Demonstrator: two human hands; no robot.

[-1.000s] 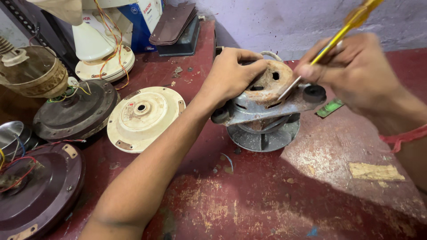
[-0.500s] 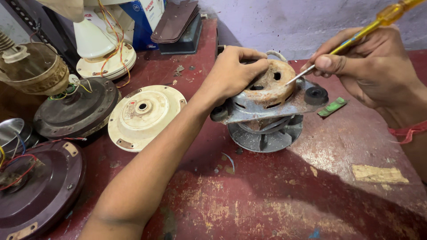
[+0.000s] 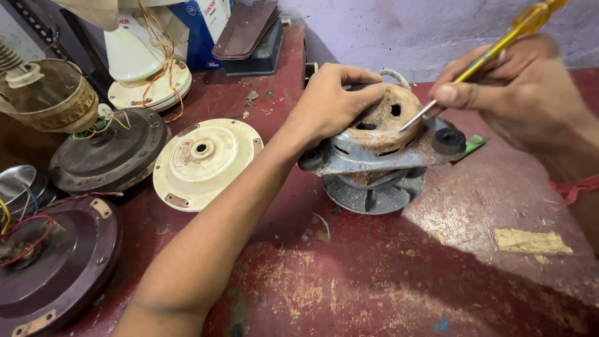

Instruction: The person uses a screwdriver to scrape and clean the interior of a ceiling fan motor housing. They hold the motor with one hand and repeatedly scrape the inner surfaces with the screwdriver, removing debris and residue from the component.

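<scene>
1. Steadying the motor (image 3: 380,146) comes first: it stands on its finned base on the red bench (image 3: 387,281), right of the cream fan cover (image 3: 203,162), and the left hand (image 3: 331,103) lies over its rusty top cap.
2. Left hand's grip: fingers curled and pressed down on the cap's near and left rim, thumb along the upper edge. It clasps the cap rather than pinching it; how tightly, I cannot tell.
3. Right hand (image 3: 518,93) pinches the screwdriver (image 3: 480,59) between thumb and fingertips, closed around the thin shaft just below the yellow handle, which sticks up past the frame's top.
4. The tip touches, or nearly touches, the cap's right side, close to a dark hole; the exact contact point is too small to make out.
5. Doing this well, in my judgement: keep the left palm bearing straight down so the motor cannot rock on its fins, and keep the blade angled low and away from the left fingers.
6. A slip on rust looks the main risk, so short, controlled pressure would suit better than one hard push.
</scene>
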